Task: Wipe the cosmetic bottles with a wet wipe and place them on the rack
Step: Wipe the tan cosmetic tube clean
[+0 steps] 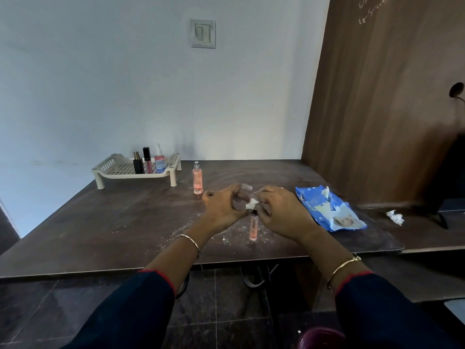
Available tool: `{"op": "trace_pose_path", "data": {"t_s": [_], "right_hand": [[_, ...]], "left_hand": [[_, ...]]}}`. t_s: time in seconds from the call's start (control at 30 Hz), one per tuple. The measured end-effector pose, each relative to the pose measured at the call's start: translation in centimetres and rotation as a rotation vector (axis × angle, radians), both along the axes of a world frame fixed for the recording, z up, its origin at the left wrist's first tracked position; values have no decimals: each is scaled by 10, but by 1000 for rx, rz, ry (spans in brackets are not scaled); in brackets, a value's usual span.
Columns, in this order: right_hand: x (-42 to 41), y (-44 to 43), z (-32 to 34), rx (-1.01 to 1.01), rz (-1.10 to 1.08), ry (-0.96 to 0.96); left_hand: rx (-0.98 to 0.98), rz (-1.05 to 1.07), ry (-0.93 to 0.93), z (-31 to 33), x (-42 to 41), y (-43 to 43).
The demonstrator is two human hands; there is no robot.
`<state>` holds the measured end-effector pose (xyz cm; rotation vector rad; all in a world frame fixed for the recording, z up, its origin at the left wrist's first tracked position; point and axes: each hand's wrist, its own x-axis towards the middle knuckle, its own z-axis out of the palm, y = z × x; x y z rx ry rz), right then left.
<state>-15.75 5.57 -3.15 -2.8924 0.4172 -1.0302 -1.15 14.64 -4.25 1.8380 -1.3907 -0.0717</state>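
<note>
Head view. Rack [125, 175], back left of table [113, 222]: three bottles [148, 161] stand in it, apparently done. Pink spray bottle [197, 178]: upright on the table beside the rack, not yet racked. Lip gloss tube [253, 229]: held above the table, right hand [279, 212] gripping its cap end, left hand [224, 205] seemingly pinching the wet wipe [252, 204] against it. Wiping under way.

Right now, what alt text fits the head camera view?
The right hand holds a pink lip gloss tube; the left hand pinches a white wipe at its cap. Behind, three bottles stand on a cream rack, a pink spray bottle beside it.
</note>
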Motion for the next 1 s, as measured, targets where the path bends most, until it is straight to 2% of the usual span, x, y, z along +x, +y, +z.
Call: {"op": "trace_pose_path", "data": {"t_s": [0.23, 0.43, 0.6, 0.8, 1.0], "right_hand": [[2, -1, -2, 15, -10, -18], [1, 0, -6, -7, -24, -83], [-5, 3, -16, -83, -41, -126], [-9, 6, -32, -168, -59, -204], [-2, 2, -38, -52, -31, -355]], "left_hand": [[34, -93, 61, 4, 1, -1], [159, -202, 73, 15, 9, 2], [222, -176, 23, 25, 0, 10], [174, -113, -20, 24, -7, 6], [180, -113, 27, 25, -7, 3]]}}
